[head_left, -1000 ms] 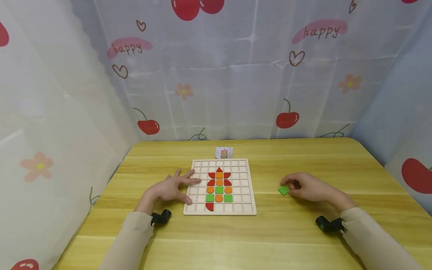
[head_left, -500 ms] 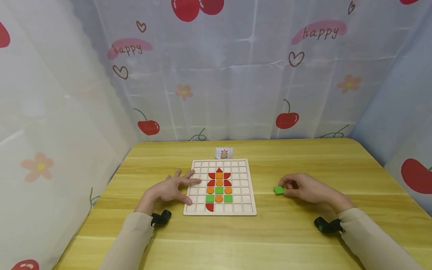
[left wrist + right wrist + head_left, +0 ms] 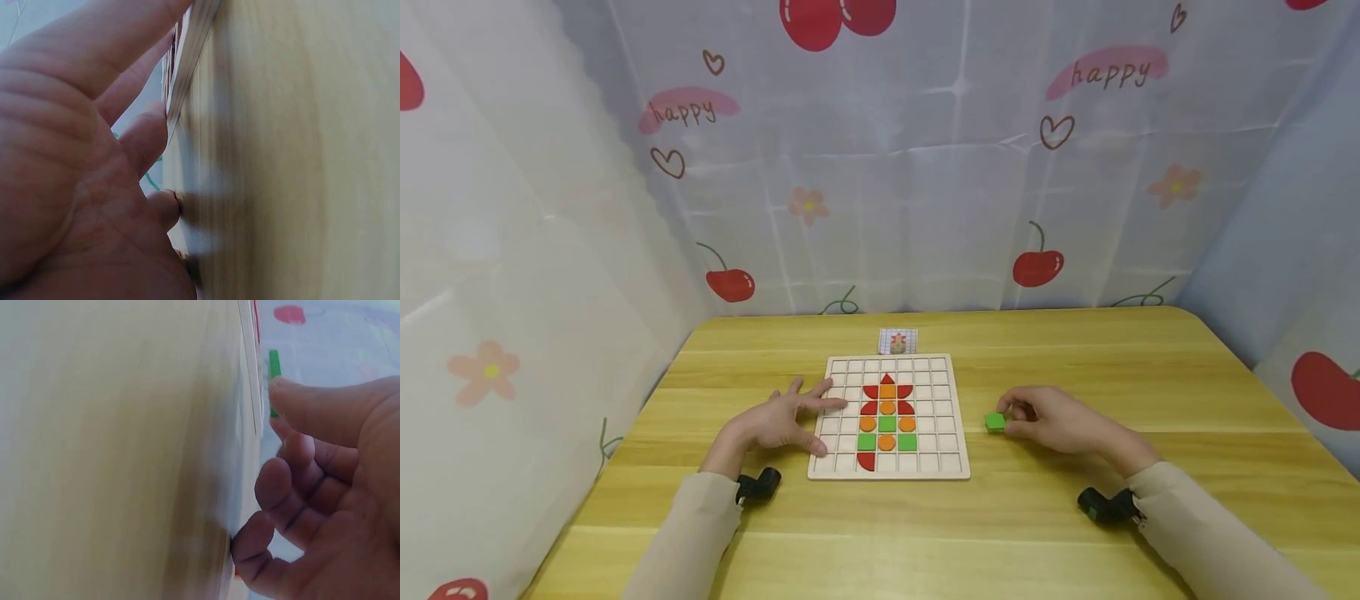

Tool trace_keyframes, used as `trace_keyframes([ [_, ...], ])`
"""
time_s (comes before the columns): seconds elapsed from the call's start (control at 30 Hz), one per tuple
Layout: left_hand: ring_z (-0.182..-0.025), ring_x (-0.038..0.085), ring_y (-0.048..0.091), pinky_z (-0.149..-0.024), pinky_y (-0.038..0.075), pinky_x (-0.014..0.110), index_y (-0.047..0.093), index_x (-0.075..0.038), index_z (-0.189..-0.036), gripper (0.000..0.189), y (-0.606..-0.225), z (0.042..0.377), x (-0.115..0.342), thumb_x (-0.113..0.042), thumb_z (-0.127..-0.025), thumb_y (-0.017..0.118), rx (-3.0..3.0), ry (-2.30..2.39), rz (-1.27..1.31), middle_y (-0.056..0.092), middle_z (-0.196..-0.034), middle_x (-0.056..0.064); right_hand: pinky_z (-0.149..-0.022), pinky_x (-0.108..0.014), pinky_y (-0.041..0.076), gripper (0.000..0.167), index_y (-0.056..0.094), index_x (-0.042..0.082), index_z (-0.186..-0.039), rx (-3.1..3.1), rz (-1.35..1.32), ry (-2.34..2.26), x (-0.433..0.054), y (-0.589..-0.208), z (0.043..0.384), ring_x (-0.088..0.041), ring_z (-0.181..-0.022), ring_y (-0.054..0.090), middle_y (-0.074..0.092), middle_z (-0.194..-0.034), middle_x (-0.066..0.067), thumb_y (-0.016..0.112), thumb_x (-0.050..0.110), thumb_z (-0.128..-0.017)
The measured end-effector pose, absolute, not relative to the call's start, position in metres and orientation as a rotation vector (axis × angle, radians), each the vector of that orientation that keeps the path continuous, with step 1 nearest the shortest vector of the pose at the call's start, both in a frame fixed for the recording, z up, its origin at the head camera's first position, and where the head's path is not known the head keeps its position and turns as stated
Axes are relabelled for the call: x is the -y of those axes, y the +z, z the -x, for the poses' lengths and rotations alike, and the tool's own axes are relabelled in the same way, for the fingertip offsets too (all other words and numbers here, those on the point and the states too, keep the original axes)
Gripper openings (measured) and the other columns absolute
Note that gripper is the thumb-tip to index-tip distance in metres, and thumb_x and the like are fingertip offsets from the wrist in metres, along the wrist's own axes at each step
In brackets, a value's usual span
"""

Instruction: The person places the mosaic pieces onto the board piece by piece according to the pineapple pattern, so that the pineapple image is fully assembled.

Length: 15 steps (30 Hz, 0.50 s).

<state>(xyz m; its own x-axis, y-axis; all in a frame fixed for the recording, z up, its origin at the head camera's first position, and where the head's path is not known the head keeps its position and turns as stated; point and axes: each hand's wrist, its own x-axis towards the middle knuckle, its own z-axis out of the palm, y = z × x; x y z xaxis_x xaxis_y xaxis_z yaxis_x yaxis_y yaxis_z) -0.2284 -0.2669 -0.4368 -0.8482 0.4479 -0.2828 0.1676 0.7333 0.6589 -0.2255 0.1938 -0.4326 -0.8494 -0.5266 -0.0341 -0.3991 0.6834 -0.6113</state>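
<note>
A pale wooden grid board (image 3: 936,421) lies on the table, with red, orange and green pieces set in its middle columns. In its bottom row sits a red quarter-circle piece (image 3: 867,461). My left hand (image 3: 778,419) rests on the board's left edge, its fingers spread; the left wrist view shows the fingers at the board's side. To the right of the board, my right hand (image 3: 1060,421) pinches a green square tile (image 3: 995,422) between thumb and finger. The right wrist view shows this green tile (image 3: 274,369) edge-on, its lower part behind the thumb.
Behind the board lies a small card (image 3: 898,341) printed with a grid and a coloured figure. The wooden table (image 3: 880,542) reaches back to a curtain (image 3: 925,208) with cherries on it. A black wrist camera (image 3: 1105,506) sits at the right sleeve, another (image 3: 760,483) at the left.
My right hand has moved left toward the board, carrying the green tile with it. The left hand and the pieces on the board have stayed in place.
</note>
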Motion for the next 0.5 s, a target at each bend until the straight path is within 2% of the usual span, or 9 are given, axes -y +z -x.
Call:
trace_keyframes([
  [0.27,-0.160,0.039,-0.017,-0.119,-0.013,0.075,0.058,-0.046,-0.144,0.073,-0.437,0.227,0.267,-0.038,-0.078,0.088,-2.508,0.910,-0.454,0.017,-0.173,-0.011,-0.062,-0.023,0.040,0.018,0.068,0.011,-0.109,-2.621,0.809,-0.942,-0.160,-0.428,0.223,-0.010,-0.068,0.048,0.052,-0.075,0.003,0.075,0.021,-0.095],
  [0.5,-0.160,0.038,-0.016,-0.119,-0.014,0.074,0.057,-0.046,-0.144,0.073,-0.437,0.228,0.267,-0.042,-0.078,0.087,-2.508,0.893,-0.472,0.016,-0.173,-0.011,-0.062,-0.022,0.039,0.014,0.067,0.012,-0.104,-2.588,0.821,-0.960,-0.133,-0.428,0.220,-0.011,-0.068,0.049,0.050,-0.073,0.003,0.075,0.018,-0.095],
])
